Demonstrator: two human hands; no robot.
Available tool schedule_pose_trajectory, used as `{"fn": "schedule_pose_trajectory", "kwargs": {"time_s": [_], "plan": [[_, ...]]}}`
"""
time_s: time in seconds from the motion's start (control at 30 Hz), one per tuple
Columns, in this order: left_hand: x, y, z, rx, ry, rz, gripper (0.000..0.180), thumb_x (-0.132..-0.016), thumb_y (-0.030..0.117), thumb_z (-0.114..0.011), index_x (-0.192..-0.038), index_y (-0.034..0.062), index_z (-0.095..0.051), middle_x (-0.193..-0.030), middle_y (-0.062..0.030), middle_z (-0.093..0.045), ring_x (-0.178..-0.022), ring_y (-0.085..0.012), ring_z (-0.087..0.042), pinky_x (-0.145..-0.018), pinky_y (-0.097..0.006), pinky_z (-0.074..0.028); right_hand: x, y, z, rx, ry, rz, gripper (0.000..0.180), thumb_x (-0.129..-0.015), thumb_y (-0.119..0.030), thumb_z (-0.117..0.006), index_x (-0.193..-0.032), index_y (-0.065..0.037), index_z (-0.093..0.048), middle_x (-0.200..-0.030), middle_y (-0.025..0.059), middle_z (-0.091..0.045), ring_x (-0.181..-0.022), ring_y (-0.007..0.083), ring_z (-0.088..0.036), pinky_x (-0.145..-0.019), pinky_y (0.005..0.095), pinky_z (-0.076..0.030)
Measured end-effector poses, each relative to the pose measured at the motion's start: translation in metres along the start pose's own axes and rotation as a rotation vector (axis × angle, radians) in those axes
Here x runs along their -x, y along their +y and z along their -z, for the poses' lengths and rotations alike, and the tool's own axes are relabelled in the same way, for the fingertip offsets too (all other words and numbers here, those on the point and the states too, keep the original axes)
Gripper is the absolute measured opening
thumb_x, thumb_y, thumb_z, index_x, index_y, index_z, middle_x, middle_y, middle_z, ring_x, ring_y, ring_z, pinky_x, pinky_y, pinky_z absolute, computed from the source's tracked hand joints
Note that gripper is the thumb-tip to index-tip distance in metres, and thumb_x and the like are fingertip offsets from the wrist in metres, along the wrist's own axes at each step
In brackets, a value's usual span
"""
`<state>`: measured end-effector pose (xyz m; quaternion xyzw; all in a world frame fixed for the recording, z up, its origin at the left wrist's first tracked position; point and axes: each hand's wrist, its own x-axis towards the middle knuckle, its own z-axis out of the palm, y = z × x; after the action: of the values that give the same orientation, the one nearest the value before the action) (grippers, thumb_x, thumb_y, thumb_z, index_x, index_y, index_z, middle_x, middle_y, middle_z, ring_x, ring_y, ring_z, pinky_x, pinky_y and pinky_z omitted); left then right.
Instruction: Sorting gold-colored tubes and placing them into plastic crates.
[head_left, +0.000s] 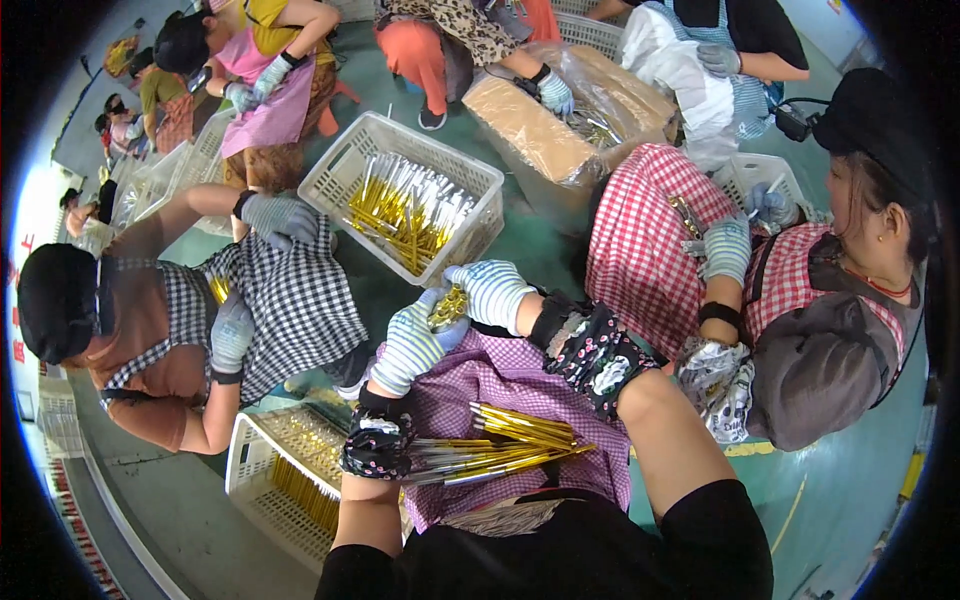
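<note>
In front of me, my left hand (411, 345), in a striped work glove, is closed round a bunch of small shiny gold pieces (448, 306). Their exact kind is too small to make out. My right hand (493, 292), gloved the same way, has its fingers closed at the top of that bunch, touching it. On the pink checked apron (590, 480) over my lap lie several slim gold-and-silver pen-like sticks (500, 447), below both hands.
A white plastic crate (335, 250) of gold-and-silver sticks stands just beyond my hands. Another crate (245, 470) with gold sticks is at my lower left. Co-workers (265, 300) sit close on the left and right (800, 330). A plastic-lined carton (540, 130) stands farther off.
</note>
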<state>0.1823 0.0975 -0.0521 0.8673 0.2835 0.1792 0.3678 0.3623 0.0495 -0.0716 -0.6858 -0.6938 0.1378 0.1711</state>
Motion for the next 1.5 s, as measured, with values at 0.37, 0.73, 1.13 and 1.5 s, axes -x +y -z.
{"fn": "schedule_pose_trajectory", "kwargs": {"time_s": [0.37,0.73,1.13,1.5], "plan": [[0.000,-0.004,-0.002,0.061,0.020,0.001,0.051,-0.079,0.030,-0.078,-0.119,0.0030,-0.060,-0.089,-0.0204,-0.070,-0.082,-0.0358,-0.070,-0.070,-0.038,-0.055,-0.002,0.000,-0.003,0.019,0.008,0.000,0.034,-0.075,-0.024,-0.069,-0.105,-0.007,-0.069,-0.093,0.0161,-0.072,-0.088,0.0344,-0.069,-0.076,0.0434,-0.056],[0.002,-0.001,0.003,-0.046,0.057,0.002,0.040,-0.081,0.030,-0.076,-0.110,0.0064,-0.062,-0.086,-0.0188,-0.070,-0.079,-0.0377,-0.069,-0.068,-0.042,-0.055,-0.001,-0.006,-0.001,-0.116,0.094,0.038,0.028,-0.078,-0.021,-0.062,-0.102,-0.008,-0.067,-0.092,0.0174,-0.071,-0.087,0.0360,-0.068,-0.073,0.0477,-0.054],[0.001,-0.004,0.000,0.015,-0.007,0.004,0.045,-0.083,0.027,-0.075,-0.117,0.0035,-0.060,-0.093,-0.0166,-0.072,-0.085,-0.0320,-0.071,-0.075,-0.037,-0.056,0.001,-0.004,0.008,-0.101,-0.002,0.018,0.023,-0.085,-0.026,-0.061,-0.104,-0.012,-0.063,-0.094,0.0158,-0.071,-0.090,0.0357,-0.068,-0.077,0.0461,-0.052],[0.002,-0.010,-0.002,0.020,-0.031,0.029,0.041,-0.083,0.025,-0.075,-0.116,0.0042,-0.062,-0.094,-0.0144,-0.072,-0.084,-0.0300,-0.071,-0.075,-0.034,-0.056,0.000,-0.009,0.014,-0.112,-0.028,-0.022,0.028,-0.080,-0.024,-0.065,-0.103,-0.009,-0.066,-0.100,0.0176,-0.070,-0.093,0.0374,-0.067,-0.081,0.0436,-0.053]]}}
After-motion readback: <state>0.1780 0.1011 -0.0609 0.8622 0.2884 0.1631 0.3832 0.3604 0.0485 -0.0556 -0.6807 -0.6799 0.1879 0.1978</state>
